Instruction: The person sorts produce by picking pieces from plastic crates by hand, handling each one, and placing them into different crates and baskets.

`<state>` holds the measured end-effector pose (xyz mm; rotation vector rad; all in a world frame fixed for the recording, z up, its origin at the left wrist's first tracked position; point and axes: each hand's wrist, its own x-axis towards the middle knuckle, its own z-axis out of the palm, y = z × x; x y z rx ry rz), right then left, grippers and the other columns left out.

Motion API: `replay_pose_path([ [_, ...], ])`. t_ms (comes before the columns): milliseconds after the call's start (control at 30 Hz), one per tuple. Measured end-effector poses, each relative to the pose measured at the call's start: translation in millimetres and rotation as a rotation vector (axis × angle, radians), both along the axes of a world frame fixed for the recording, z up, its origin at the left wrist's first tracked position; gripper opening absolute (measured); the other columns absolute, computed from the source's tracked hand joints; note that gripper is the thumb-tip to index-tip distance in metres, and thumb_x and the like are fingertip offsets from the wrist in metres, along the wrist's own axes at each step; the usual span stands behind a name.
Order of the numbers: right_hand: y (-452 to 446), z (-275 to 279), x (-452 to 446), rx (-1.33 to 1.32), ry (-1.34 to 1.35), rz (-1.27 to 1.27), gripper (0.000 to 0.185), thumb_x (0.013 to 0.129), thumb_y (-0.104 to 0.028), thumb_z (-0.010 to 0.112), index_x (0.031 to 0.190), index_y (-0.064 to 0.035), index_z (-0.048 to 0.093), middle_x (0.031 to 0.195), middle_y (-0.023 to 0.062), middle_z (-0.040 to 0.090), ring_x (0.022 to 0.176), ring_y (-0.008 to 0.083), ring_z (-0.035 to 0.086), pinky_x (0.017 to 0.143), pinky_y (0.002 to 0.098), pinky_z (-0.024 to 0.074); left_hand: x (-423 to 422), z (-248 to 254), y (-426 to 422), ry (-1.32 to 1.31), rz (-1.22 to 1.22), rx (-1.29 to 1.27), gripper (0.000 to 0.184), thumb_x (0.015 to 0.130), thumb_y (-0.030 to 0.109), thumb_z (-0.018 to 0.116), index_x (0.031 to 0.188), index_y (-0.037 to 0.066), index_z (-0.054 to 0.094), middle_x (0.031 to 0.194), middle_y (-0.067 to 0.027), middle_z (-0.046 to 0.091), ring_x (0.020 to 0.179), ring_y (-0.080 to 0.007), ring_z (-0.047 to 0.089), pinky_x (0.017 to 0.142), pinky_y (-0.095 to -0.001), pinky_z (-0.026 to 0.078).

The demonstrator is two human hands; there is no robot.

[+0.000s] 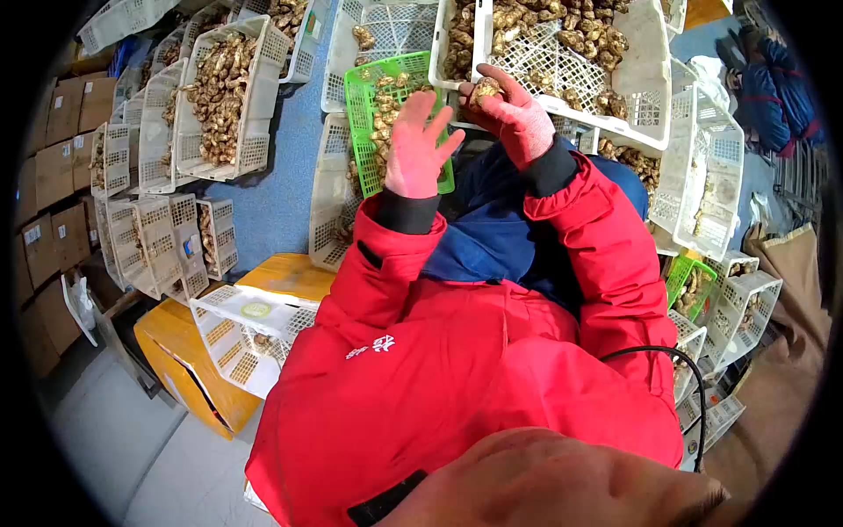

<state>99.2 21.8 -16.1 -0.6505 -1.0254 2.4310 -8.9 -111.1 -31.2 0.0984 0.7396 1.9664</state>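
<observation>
My left hand, in a pinkish glove, is open with its fingers spread, above the right side of a green basket. Brown-and-cream bulbs lie in that basket. My right hand, also gloved, is closed around a round brownish bulb, held between thumb and fingers. It is just in front of a large white crate that holds many similar bulbs. The two hands are apart, with the left one slightly lower in the view.
White crates of bulbs stand on the left over a blue floor. More crates are stacked on the right. A yellow wooden bench is at lower left, with cardboard boxes behind. A black cable runs beside my right sleeve.
</observation>
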Motion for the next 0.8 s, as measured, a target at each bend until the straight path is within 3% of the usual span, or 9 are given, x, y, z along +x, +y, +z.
replay_pose_path([
  [33,-3,-3,0,-0.051,-0.010,-0.027,0.059,0.080,-0.015,0.058,0.129,0.0004,0.030,0.106,0.0138,0.055,0.096,0.0209,0.055,0.088,0.0338,0.0432,1,15,2,0.067,0.003,0.069,0.055,0.085,0.045,0.045,0.128,0.013,0.036,0.134,-0.0059,0.034,0.121,-0.0294,0.034,0.091,-0.0507,0.036],
  [100,-9,-4,-2,-0.039,0.031,-0.002,0.057,0.078,-0.011,0.058,0.128,0.0025,0.032,0.099,0.0111,0.057,0.088,0.0166,0.056,0.079,0.0287,0.0444,10,36,10,0.121,-0.024,0.019,0.056,0.085,0.045,0.045,0.130,0.014,0.033,0.136,-0.0049,0.031,0.123,-0.0288,0.031,0.093,-0.0521,0.034],
  [133,-14,-4,-4,-0.025,0.059,-0.003,0.057,0.077,-0.010,0.059,0.126,0.0040,0.034,0.093,0.0098,0.059,0.082,0.0138,0.057,0.072,0.0248,0.0454,13,41,13,0.149,-0.037,-0.002,0.057,0.085,0.045,0.045,0.131,0.015,0.032,0.137,-0.0044,0.030,0.124,-0.0286,0.029,0.094,-0.0528,0.033],
  [167,-17,0,-7,-0.027,0.040,-0.012,0.057,0.076,-0.010,0.059,0.126,0.0040,0.034,0.089,0.0082,0.058,0.078,0.0127,0.056,0.070,0.0237,0.0444,10,4,16,0.234,-0.077,0.057,0.063,0.083,0.049,0.046,0.133,0.015,0.029,0.139,-0.0029,0.026,0.126,-0.0276,0.025,0.095,-0.0532,0.029],
  [267,-25,7,-8,-0.010,0.015,-0.033,0.056,0.075,-0.008,0.061,0.124,0.0048,0.038,0.074,0.0010,0.053,0.065,0.0084,0.050,0.064,0.0199,0.0399,19,32,25,0.272,0.040,0.155,0.066,0.082,0.052,0.045,0.134,0.015,0.028,0.139,-0.0027,0.024,0.126,-0.0281,0.023,0.096,-0.0541,0.026],
  [333,-25,3,-7,0.038,-0.038,0.024,0.055,0.075,-0.007,0.061,0.123,0.0052,0.039,0.072,0.0000,0.051,0.064,0.0069,0.048,0.063,0.0188,0.0386,19,31,31,0.829,0.065,-0.159,0.065,0.082,0.052,0.044,0.133,0.014,0.030,0.139,-0.0029,0.025,0.125,-0.0299,0.024,0.096,-0.0547,0.027],
  [467,-30,6,-11,0.073,-0.023,-0.049,0.055,0.074,-0.006,0.063,0.124,0.0034,0.041,0.070,-0.0019,0.048,0.063,0.0058,0.046,0.061,0.0187,0.0378,15,31,33,0.521,0.086,0.074,0.064,0.081,0.053,0.046,0.131,0.014,0.034,0.138,-0.0037,0.027,0.124,-0.0307,0.026,0.095,-0.0553,0.028],
  [533,-31,3,-10,0.159,-0.057,-0.045,0.056,0.073,-0.005,0.063,0.124,0.0023,0.041,0.070,-0.0029,0.047,0.063,0.0055,0.046,0.061,0.0185,0.0377,16,31,31,0.206,0.101,0.171,0.063,0.081,0.052,0.047,0.130,0.014,0.035,0.138,-0.0039,0.027,0.124,-0.0308,0.025,0.095,-0.0558,0.028],
  [800,-33,1,-10,0.146,-0.077,-0.071,0.058,0.072,-0.004,0.065,0.124,0.0004,0.042,0.070,-0.0036,0.045,0.063,0.0044,0.043,0.058,0.0165,0.0357,13,24,30,0.255,0.041,0.147,0.067,0.081,0.055,0.043,0.131,0.012,0.032,0.139,-0.0066,0.025,0.128,-0.0317,0.019,0.097,-0.0591,0.020],
])
